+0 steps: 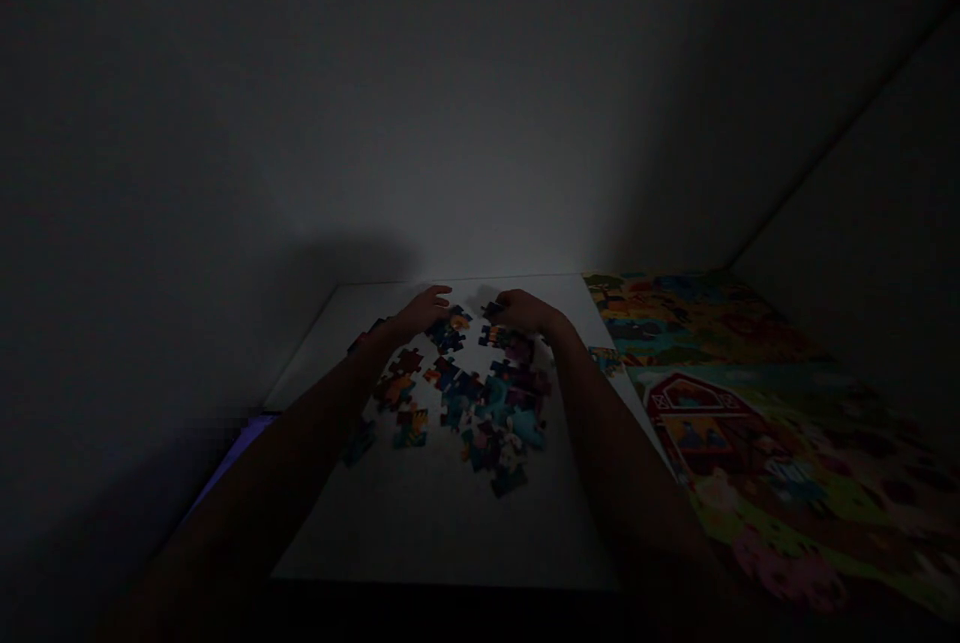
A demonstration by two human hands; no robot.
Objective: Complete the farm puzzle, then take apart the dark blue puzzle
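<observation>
Jigsaw puzzle pieces (499, 398) in dark blue, teal, orange and purple lie on a white tabletop (450, 533), some joined in clusters. At the far side, my left hand (426, 313) hovers or rests beside a small cluster (448, 331), its fingers apart and nothing seen in them. My right hand (525, 311) is closed, with a dark puzzle piece (493, 309) at its fingertips. Just below that hand lies an orange and dark piece (491, 335). Dim light hides the finer details of the fingers.
To the right spreads a colourful farm-scene mat (720, 423) with a red barn. A pale wall (480, 143) stands behind the table. Something purple and glowing (240, 448) shows at the left table edge. A loose piece (604, 359) lies near the right edge.
</observation>
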